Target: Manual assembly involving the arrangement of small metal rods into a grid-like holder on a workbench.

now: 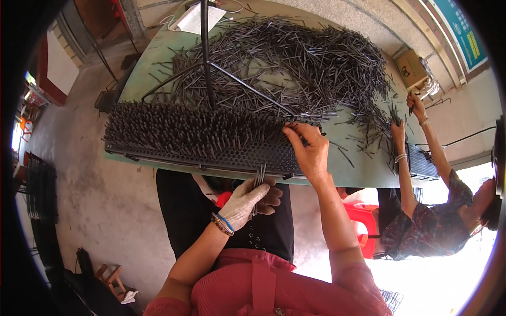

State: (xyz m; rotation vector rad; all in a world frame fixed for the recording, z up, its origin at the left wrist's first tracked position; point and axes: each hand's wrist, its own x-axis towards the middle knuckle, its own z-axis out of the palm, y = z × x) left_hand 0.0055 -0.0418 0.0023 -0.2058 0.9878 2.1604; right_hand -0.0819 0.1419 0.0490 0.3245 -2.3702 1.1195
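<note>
- Writing: a blue-green poster (464,37) on the wall, beyond the table's right edge, carries white and yellow characters; a brown carton (412,69), just past the far right corner, bears a dark printed mark.
- Left hand: the gloved left hand (243,204) is closed around a small bundle of dark rods (261,173), just off the table's near edge. Its thumb lies across the bundle, whose upper ends point toward the table; bracelets ring the wrist.
- Right hand: the bare right hand (310,150) reaches over the near edge, wrist bent, thumb and forefinger drawn together at the border of the standing rods. I cannot tell whether they grip one.
- Black perforated tray (258,154): it lies along the near edge of the green table (345,124), from the left corner past the middle. Upright rods (184,126) fill much of it; open holes show along its near side, toward the right.
- Loose rods (337,63) are heaped behind, toward the far edge.
- By the right edge, a co-worker's hand (398,131) holds more rods.
</note>
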